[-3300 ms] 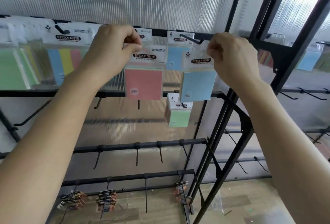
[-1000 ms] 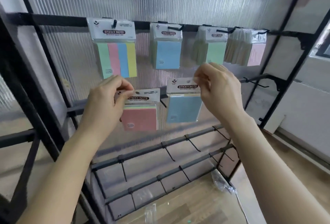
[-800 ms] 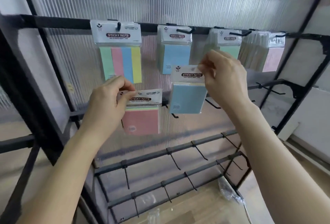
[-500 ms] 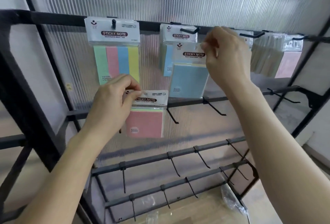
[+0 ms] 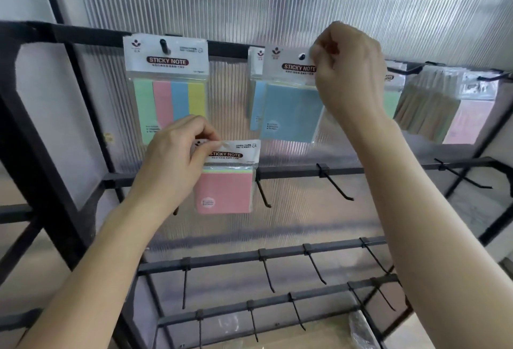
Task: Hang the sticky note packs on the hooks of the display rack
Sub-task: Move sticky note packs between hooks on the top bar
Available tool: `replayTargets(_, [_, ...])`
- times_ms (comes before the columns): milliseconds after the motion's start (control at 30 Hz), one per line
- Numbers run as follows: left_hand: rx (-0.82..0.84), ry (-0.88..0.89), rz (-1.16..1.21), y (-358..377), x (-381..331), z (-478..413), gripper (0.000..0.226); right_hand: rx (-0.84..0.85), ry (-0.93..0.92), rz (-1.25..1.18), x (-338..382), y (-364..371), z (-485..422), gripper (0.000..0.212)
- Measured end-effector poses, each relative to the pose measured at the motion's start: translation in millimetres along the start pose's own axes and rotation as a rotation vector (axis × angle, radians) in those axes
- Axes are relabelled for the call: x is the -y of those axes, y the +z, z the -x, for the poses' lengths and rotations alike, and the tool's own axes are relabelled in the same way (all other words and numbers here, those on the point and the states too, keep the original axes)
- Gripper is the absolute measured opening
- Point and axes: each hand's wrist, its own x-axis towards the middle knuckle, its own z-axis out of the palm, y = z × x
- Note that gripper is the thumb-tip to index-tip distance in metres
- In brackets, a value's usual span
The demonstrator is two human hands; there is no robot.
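Observation:
My right hand (image 5: 348,70) pinches the white header card of a blue sticky note pack (image 5: 290,109) up at the top rail (image 5: 227,48). A black hook tip (image 5: 301,56) shows through the hole in that card. Another blue pack (image 5: 255,104) hangs just behind it on the same hook. Lower down, my left hand (image 5: 173,159) pinches the header of a pink sticky note pack (image 5: 226,191) in front of the second rail (image 5: 291,172). No hook shows at the pink pack's hole.
A four-colour strip pack (image 5: 166,82) hangs on the top rail's left hook. Green and pink packs (image 5: 444,109) hang at the right. Bare hooks (image 5: 334,187) stick out from the second rail and the two lower rails (image 5: 277,257). Ribbed translucent panel behind.
My right hand has carried the blue pack up from the second rail's height to the top rail and onto the hook. My left hand has stayed by the second rail with the pink pack.

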Motion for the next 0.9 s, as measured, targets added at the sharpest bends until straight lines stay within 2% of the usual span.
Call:
replayTargets(233, [-0.027,-0.009,-0.002,-0.9,-1.6,0.6,0.011,0.103,0.007,0.014,-9.8,10.8,-5.2,0.017])
replayTargets(733, [-0.015,0.018,-0.014,-4.9,2.9,-1.3,0.011,0.005,0.059,0.06,-21.1,56.8,-25.4,0.013])
replayTargets(900, [0.005,0.016,0.002,-7.2,6.7,1.5,0.012,-0.051,0.037,0.079,-23.9,52.8,-1.8,0.036])
